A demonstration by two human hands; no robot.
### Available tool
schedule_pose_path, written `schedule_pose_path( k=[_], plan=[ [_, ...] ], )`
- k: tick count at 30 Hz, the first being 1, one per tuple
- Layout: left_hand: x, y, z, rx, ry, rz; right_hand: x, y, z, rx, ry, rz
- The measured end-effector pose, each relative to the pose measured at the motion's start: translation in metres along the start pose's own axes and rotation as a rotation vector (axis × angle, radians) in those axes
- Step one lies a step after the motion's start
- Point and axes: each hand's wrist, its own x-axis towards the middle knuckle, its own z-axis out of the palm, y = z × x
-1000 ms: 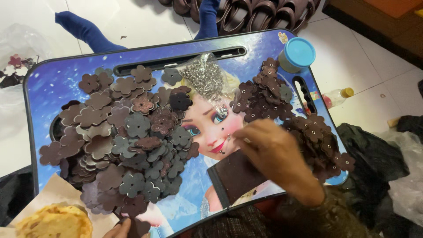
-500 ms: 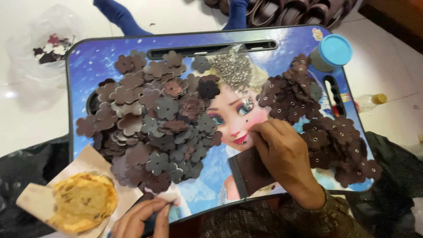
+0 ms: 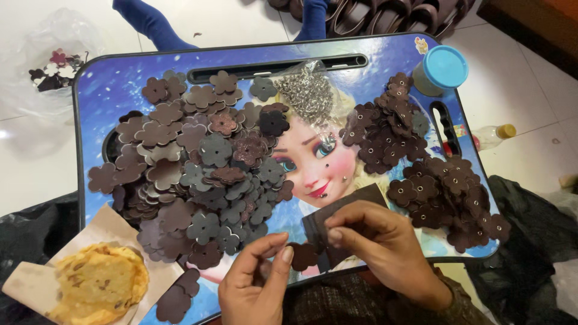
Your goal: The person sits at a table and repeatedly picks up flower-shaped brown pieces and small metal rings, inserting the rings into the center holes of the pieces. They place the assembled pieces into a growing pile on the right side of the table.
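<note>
Hands (image 3: 325, 259) now together on flower (image 3: 303, 256)

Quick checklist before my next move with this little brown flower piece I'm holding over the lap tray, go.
1. Flower piece pinched between left hand and right hand: ok.
2. Dark square pad lying flat under the right hand: ok.
3. Bag of metal rivets within view on the tray: ok.
4. Rivet already in the held piece: cannot tell.
5. Plain pile kept apart from riveted pile: ok.
6. Flatbread clear of the loose pieces: not ok, some lie beside its paper.
</note>
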Motion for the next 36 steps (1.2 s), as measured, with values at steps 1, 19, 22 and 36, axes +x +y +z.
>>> schedule_pose_path(
  k=[1, 19, 22, 36],
  plan=[
    [0.0, 0.001, 0.002, -0.032, -0.026, -0.06, 0.0, 0.003, -0.002, 0.049, -0.007, 0.09],
    [-0.013, 0.006, -0.015, 0.458, 0.05, 0.542, 0.002, 0.035, -0.009, 0.107, -0.064, 0.009],
    [-0.018, -0.018, -0.046, 0.577, 0.151, 0.511, 0.003, 0.038, -0.005, 0.047, -0.075, -0.079],
    [0.002, 0.025, -0.109, 0.989, 0.37, 0.749, -0.005, 0.038, 0.012, 0.017, -0.05, -0.135]
  ],
)
